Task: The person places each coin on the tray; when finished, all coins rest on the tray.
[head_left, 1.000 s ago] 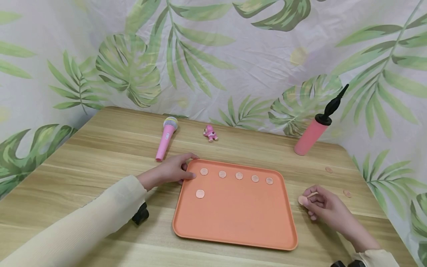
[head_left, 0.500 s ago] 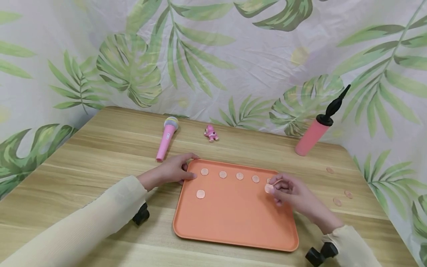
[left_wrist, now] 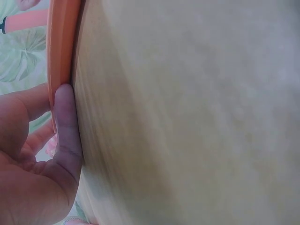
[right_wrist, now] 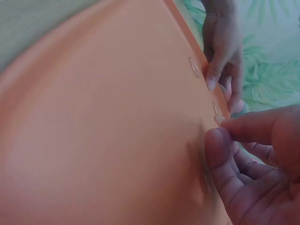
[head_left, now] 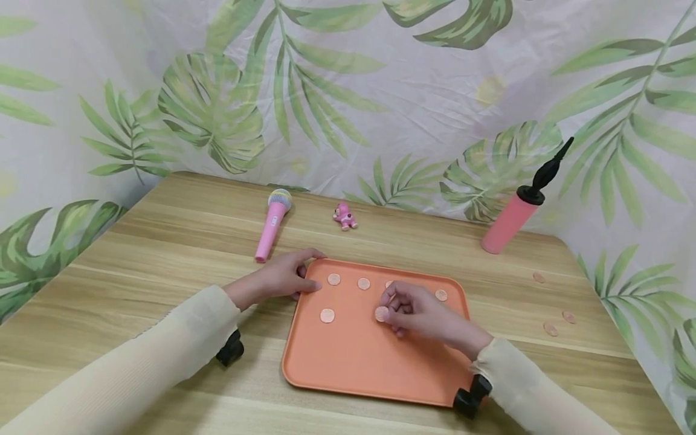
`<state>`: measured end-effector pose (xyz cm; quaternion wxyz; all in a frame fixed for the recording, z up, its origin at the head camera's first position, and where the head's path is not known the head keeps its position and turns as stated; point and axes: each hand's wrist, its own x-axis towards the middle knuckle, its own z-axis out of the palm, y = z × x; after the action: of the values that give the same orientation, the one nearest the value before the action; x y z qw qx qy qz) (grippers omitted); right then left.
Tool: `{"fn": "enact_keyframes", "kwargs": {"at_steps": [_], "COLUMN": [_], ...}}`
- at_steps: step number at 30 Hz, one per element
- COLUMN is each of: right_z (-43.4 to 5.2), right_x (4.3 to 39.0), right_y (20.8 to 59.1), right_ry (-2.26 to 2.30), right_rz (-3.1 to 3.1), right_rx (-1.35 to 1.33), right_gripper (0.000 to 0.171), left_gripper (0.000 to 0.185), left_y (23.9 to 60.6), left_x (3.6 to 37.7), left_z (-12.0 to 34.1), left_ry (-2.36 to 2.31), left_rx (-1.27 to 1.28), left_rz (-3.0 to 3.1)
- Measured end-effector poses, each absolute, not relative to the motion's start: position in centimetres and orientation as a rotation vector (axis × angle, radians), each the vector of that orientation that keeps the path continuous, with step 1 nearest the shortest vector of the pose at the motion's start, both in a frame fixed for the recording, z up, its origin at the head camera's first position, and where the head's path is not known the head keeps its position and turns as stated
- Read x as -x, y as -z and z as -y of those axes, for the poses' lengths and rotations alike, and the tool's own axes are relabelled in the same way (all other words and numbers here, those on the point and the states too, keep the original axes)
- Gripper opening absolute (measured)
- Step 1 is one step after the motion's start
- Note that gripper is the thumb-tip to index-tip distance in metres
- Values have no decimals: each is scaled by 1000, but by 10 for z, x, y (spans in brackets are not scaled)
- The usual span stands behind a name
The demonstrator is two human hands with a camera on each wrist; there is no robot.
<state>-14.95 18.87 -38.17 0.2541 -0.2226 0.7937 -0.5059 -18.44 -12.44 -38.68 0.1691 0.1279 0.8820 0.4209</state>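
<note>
Copper-coloured coin (head_left: 382,313) is pinched at the right hand's (head_left: 418,308) fingertips, low over the orange tray (head_left: 380,374), just right of a lone coin (head_left: 327,315). Tray's far-left corner is gripped by the left hand (head_left: 280,278). Hands are kept apart; other coins (head_left: 363,283) lie just beyond.

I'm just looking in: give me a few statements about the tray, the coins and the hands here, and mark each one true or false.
1. The right hand pinches a coin over the tray. True.
2. The left hand rests flat in the middle of the tray. False: it holds the tray's far left corner.
3. Three coins lie on the table right of the tray. True.
4. The pink microphone stands upright. False: it lies on the table.
5. The tray is blue. False: it is orange.
</note>
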Motion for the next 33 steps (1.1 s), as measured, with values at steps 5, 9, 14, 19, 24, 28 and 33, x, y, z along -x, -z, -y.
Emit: {"fn": "enact_keyframes", "kwargs": {"at_steps": [5,9,14,19,24,28,33], "right_z": [-174,-168,-161,-158,-156,-154,-154], "right_x": [151,150,149,147,145,144,144], "right_y": [385,385,384,384,383,382,381], "right_ry": [1350,1324,1281,1227,1093,1029,1021], "right_rz": [-2136,-2143,-2187,-2256,-2412,-2476,-2482], "right_rx": [616,658,687,701,800,834,832], "right_gripper": [15,12,10,10,11,10,9], "left_gripper": [58,57,56,57,57,56,56], "left_y": [386,386,386,387,387,387,387], "left_x": [185,184,184,184,184,183,183], "left_z": [123,123,123,123,124,123,124], "left_ry": [-1190,-1194,-1198,-1183,-1187,-1192,-1198], "left_rx": [-368,-367,-360,-373,-379,-382,-381], "left_rz": [-2513,-2512,-2506,-2518,-2521,-2520,-2516]}}
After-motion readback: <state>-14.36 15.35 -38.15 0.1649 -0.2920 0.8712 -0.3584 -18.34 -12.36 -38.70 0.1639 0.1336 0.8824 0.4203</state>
